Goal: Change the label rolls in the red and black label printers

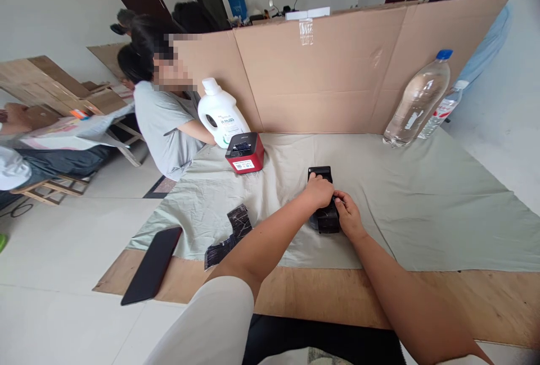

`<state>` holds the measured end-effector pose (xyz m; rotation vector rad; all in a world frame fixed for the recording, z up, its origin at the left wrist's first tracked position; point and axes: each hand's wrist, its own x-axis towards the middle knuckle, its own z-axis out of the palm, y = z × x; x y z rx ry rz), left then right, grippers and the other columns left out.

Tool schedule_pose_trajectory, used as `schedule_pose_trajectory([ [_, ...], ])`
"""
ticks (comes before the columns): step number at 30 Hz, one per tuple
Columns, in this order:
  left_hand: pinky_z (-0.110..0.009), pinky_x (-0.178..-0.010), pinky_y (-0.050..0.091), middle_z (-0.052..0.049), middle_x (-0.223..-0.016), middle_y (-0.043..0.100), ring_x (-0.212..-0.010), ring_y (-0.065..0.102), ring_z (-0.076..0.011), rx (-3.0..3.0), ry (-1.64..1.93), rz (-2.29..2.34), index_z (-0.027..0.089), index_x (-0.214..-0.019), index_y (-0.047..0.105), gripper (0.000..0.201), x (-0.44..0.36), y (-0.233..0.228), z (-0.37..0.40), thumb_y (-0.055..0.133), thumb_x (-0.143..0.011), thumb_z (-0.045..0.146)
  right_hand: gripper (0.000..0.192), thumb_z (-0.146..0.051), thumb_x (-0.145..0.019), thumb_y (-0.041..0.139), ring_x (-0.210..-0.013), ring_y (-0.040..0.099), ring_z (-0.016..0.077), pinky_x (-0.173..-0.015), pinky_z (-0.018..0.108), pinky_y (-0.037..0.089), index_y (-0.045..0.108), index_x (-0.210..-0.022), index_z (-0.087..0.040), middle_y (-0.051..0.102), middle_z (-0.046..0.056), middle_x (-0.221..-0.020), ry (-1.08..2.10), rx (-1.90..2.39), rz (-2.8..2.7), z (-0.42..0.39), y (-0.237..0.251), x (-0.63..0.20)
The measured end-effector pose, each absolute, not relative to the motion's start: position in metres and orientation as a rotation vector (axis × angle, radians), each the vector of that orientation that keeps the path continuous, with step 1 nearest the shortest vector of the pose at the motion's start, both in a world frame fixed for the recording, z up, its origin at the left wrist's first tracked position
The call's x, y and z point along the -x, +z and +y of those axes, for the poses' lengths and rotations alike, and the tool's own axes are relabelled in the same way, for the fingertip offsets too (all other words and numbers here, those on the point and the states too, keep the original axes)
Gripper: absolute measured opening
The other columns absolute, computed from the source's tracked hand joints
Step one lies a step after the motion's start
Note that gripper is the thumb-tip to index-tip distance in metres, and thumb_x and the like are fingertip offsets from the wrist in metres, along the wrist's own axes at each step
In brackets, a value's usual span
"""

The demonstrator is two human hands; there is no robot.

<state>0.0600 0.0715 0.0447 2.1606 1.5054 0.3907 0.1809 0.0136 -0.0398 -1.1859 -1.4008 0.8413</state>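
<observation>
Both my hands meet on a small black box-like device (324,217) lying on the pale green cloth (422,196) in the middle of the table. My left hand (319,192) lies over its top, fingers curled around it. My right hand (348,214) grips its right side. The far end of the black device (319,172) shows beyond my left hand. What my fingers do on it is hidden.
A red and black label printer (244,153) and a white detergent bottle (220,112) stand at the back left. Two clear water bottles (415,100) stand at the back right. Black plastic wrappers (230,237) and a dark phone (152,265) lie front left. A cardboard wall (337,67) backs the table. A seated person (164,112) is at left.
</observation>
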Motion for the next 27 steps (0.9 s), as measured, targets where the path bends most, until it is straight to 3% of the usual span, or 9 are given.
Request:
schedule_pose_trajectory([
  [5,-0.041,-0.102,0.036,-0.011,-0.079,0.069,-0.102,0.058,-0.0320,-2.130,0.295,1.540,0.020,-0.059,0.067,0.014,-0.048,0.049,0.074,0.079,-0.057,0.014,0.038,-0.049,-0.089,0.045,-0.109,0.058,0.0243,-0.100,0.047,0.044,0.063,-0.108,-0.022,0.067,0.010,-0.114,0.831,1.212,-1.382,0.013,-0.041,-0.181],
  [11,-0.041,-0.098,0.039,-0.011,-0.085,0.070,-0.104,0.060,-0.0347,-2.168,0.188,1.539,0.019,-0.064,0.068,0.020,-0.042,0.059,0.068,0.076,-0.051,0.005,0.038,-0.050,-0.089,0.045,-0.107,0.059,0.0240,-0.099,0.046,0.044,0.063,-0.106,-0.021,0.067,0.009,-0.112,0.838,1.208,-1.374,0.013,-0.041,-0.181],
  [15,-0.036,-0.093,0.042,-0.007,-0.089,0.071,-0.099,0.062,-0.0308,-2.220,0.117,1.538,0.021,-0.072,0.070,0.028,-0.041,0.064,0.068,0.078,-0.049,0.008,0.039,-0.050,-0.089,0.046,-0.107,0.059,0.0246,-0.098,0.046,0.045,0.063,-0.106,-0.020,0.067,0.010,-0.112,0.837,1.221,-1.371,0.012,-0.040,-0.181],
  [22,-0.028,-0.073,0.046,-0.005,-0.091,0.071,-0.086,0.065,-0.0255,-2.318,0.072,1.379,0.020,-0.087,0.073,0.034,-0.026,0.070,0.069,0.077,-0.054,0.014,0.035,-0.049,-0.090,0.045,-0.103,0.061,0.0230,-0.097,0.044,0.045,0.063,-0.102,-0.021,0.068,0.008,-0.108,0.800,1.199,-1.416,0.009,-0.034,-0.181],
  [27,-0.027,-0.072,0.047,-0.005,-0.101,0.070,-0.090,0.064,-0.0232,-2.403,0.052,1.339,0.018,-0.099,0.070,0.038,-0.019,0.068,0.064,0.073,-0.061,0.020,0.036,-0.049,-0.089,0.047,-0.099,0.061,0.0229,-0.088,0.042,0.049,0.062,-0.104,-0.021,0.067,0.010,-0.109,0.775,1.214,-1.469,0.008,-0.035,-0.181],
])
